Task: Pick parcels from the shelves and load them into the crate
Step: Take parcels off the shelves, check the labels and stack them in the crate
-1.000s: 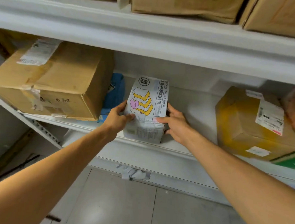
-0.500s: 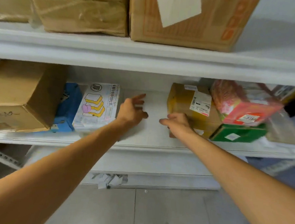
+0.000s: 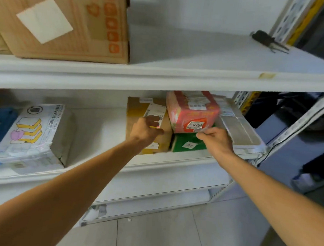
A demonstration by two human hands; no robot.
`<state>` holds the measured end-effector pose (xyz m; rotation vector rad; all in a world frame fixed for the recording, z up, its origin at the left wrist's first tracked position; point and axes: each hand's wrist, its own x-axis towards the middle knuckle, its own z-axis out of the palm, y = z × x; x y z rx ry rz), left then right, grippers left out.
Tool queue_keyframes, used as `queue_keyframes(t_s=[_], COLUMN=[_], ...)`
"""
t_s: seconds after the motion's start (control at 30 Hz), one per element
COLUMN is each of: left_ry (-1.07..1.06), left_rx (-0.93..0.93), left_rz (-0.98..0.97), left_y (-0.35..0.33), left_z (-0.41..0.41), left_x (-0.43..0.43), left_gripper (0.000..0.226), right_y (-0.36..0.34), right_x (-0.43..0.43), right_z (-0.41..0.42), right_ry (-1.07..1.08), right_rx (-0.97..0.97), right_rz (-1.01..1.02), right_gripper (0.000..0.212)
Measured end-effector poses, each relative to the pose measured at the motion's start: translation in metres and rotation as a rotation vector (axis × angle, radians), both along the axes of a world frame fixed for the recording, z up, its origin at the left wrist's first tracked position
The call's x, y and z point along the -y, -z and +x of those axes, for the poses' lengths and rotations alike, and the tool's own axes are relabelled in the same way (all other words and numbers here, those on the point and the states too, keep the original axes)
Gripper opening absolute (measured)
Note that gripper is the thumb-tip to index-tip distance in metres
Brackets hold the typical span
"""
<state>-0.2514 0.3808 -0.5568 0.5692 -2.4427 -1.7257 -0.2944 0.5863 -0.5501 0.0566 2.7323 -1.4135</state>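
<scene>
**Both hands at the parcels on the right of the middle shelf**

I see my right hand [image 3: 215, 142] at the red parcel [image 3: 193, 111], with the fingertips [image 3: 200, 134] curled and pinching its lower front edge just under the label that reads 0164. The red parcel sits tilted on top of a green parcel [image 3: 182, 145], and both stand on the middle shelf [image 3: 174, 160] near its right end.

My left hand [image 3: 146, 129] is in front of the brown parcel [image 3: 136, 110], which stands just left of the red and green ones and touches them. Its fingers are curled over the white label on the parcel's front, close to the gap beside the red parcel. I cannot tell whether they grip anything or only rest there.

To the right of the red parcel a flat pale package [image 3: 239, 128] leans across the shelf end. Well apart, at the left of the same shelf, a white parcel printed with toast slices [image 3: 36, 134] lies beside a blue parcel [image 3: 1, 127].

On the upper shelf [image 3: 159, 76] a large cardboard box [image 3: 69, 24] stands at the left, and a small dark tool [image 3: 266, 42] lies at the far right.
</scene>
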Motion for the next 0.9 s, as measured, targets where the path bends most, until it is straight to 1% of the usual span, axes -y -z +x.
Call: queue_keyframes(t_s=[0.03,0.13,0.2,0.23,0.27,0.33,0.37,0.43,0.53,0.63,0.73,0.9], left_ry=[0.006,0.027,0.007,-0.008,-0.022,-0.047,-0.059,-0.086,-0.150,-0.195,-0.215,-0.161], left_rx=[-0.006,-0.008,-0.002,0.002,0.006,0.001,-0.005,-0.006,-0.013,-0.014,-0.013,-0.021], left_rz=[-0.007,-0.011,-0.002,-0.005,-0.002,0.041,0.069,0.137,0.274,0.339,0.415,0.522], left_y=[-0.003,-0.006,-0.006,-0.005,-0.004,-0.002,-0.001,0.001,0.005,0.006,0.001,-0.002], left_z=[-0.008,-0.028,-0.042,-0.049,-0.056,-0.070,-0.077,-0.090,-0.103,-0.103,-0.093,-0.056], left_x=[-0.009,-0.031,-0.041,-0.045,-0.049,-0.054,-0.055,-0.057,-0.061,-0.063,-0.066,-0.081], left_gripper=[0.055,0.057,0.059,0.060,0.062,0.066,0.068,0.067,0.053,0.048,0.052,0.063], right_y=[-0.003,-0.007,-0.008,-0.007,-0.007,-0.005,-0.004,-0.001,0.005,0.013,0.012,0.016], right_x=[-0.010,-0.030,-0.038,-0.040,-0.041,-0.041,-0.040,-0.036,-0.026,-0.014,-0.009,-0.029], right_z=[-0.008,-0.034,-0.054,-0.063,-0.071,-0.086,-0.093,-0.107,-0.117,-0.119,-0.115,-0.088], right_ry=[0.013,0.057,0.083,0.088,0.080,0.053,0.043,0.017,-0.010,0.004,0.063,0.146], right_rx=[-0.021,-0.051,-0.047,-0.036,-0.022,0.009,0.025,0.059,0.188,0.299,0.299,0.209], right_rz=[-0.001,-0.009,-0.042,-0.063,-0.079,-0.092,-0.103,-0.151,-0.249,-0.377,-0.465,-0.417], right_gripper=[0.012,0.026,0.027,0.031,0.038,0.064,0.073,0.081,0.083,0.078,0.067,0.055])
